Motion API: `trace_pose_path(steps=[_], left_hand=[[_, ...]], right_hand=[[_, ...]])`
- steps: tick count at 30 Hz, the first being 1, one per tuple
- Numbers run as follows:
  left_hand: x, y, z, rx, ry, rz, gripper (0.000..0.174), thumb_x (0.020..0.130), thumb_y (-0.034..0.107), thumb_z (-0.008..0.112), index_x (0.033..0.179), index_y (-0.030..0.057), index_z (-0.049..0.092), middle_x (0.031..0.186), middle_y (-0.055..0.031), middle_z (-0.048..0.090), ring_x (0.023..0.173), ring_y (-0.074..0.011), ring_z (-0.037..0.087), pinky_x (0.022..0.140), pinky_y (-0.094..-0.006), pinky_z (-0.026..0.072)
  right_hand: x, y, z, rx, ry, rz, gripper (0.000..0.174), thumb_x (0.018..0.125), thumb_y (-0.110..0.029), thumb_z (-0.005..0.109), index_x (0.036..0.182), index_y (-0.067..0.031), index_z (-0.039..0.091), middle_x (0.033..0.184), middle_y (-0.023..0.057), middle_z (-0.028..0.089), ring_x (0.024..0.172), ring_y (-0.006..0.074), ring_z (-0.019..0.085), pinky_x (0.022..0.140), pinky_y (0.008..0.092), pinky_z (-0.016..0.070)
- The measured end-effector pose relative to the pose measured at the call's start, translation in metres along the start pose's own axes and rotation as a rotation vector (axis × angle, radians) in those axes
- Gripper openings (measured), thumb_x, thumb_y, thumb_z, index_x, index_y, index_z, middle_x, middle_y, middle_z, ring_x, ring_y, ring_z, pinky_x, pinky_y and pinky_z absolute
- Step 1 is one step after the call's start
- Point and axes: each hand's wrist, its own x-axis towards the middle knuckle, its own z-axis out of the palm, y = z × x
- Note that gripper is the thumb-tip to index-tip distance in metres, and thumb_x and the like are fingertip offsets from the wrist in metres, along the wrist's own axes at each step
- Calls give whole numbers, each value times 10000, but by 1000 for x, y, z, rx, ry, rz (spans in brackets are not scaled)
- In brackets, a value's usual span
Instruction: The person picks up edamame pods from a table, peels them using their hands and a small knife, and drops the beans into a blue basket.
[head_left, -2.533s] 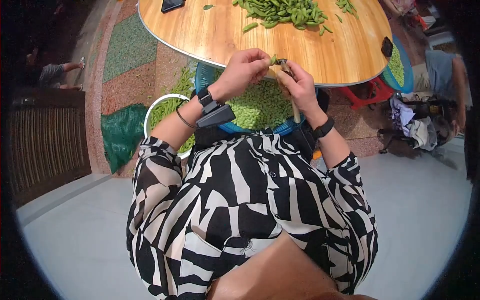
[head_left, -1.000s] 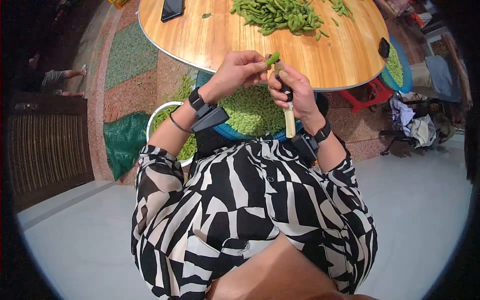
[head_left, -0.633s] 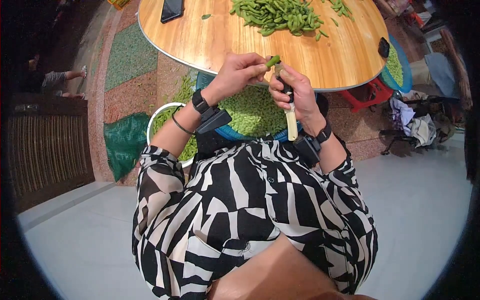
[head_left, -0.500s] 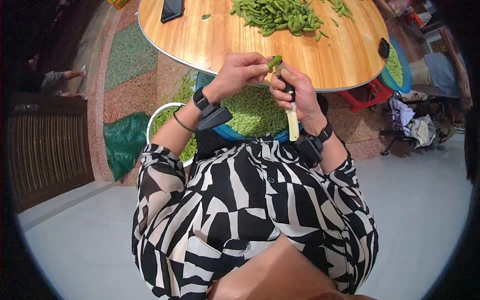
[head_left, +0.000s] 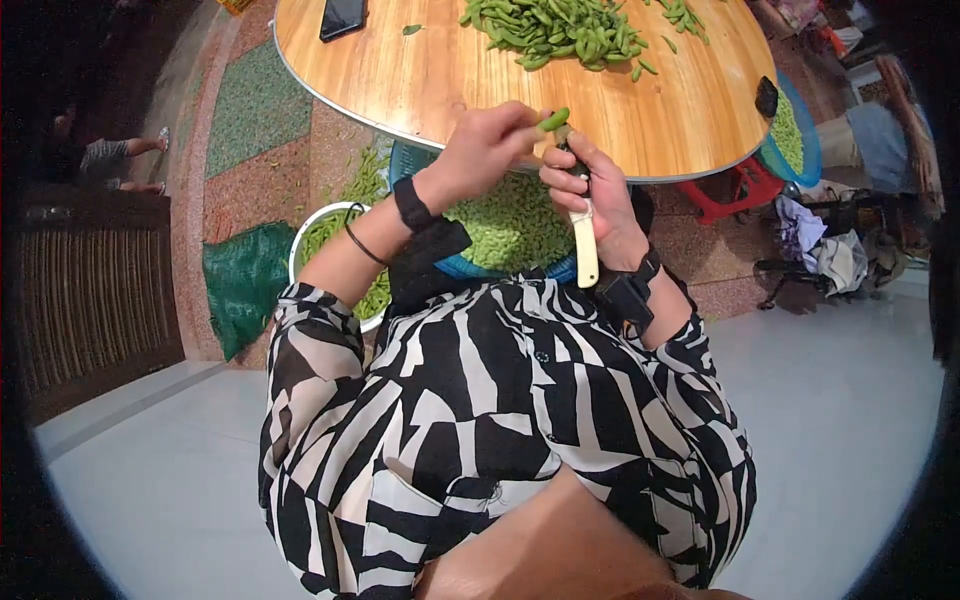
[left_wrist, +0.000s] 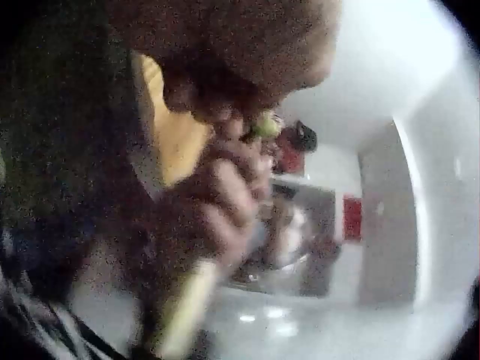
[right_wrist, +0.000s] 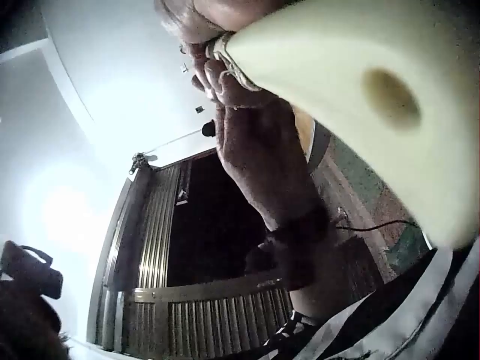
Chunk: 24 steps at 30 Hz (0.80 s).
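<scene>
At the near edge of the round wooden table (head_left: 430,85), a green pod (head_left: 554,119) is being pinched by the left hand (head_left: 488,148); a cream-handled tool (head_left: 585,245) is being gripped by the right hand's curled fingers (head_left: 575,183). Piled pods (head_left: 565,35) and a phone (head_left: 343,18) are being supported on top, a white bucket (head_left: 296,255) by the floor (head_left: 262,105).

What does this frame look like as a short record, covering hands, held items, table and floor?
Left hand: pinches a green pod, fingers blurred
Right hand: grips a pale-handled tool; working end unclear
Hand position: close together, near the table's edge
Table: wooden top with a pile of green pods and a dark phone
Below the hands: blue basket of pale green beans
Beside the basket: white tub holding green pods
</scene>
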Motion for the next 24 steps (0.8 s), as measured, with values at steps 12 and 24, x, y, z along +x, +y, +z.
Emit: trace_pose_path(steps=[12, 24], left_hand=[[1, 15, -2, -478, -19, -577, 208, 911, 162, 567, 811, -13, 621, 626, -40, 599, 506, -112, 548, 452, -262, 428], [-11, 23, 15, 220, 98, -187, 190, 811, 149, 579, 777, -37, 598, 639, -244, 579, 604, -390, 605, 554, -438, 480]], right_hand=[[-2, 14, 6, -580, 148, -239, 122, 955, -185, 518, 1013, -80, 538, 748, -2, 511, 547, 40, 428, 388, 160, 296], [10, 2, 1, -1679, 287, -781, 219, 818, -97, 646, 977, 19, 550, 809, 151, 586, 711, 269, 602, 629, 357, 476]])
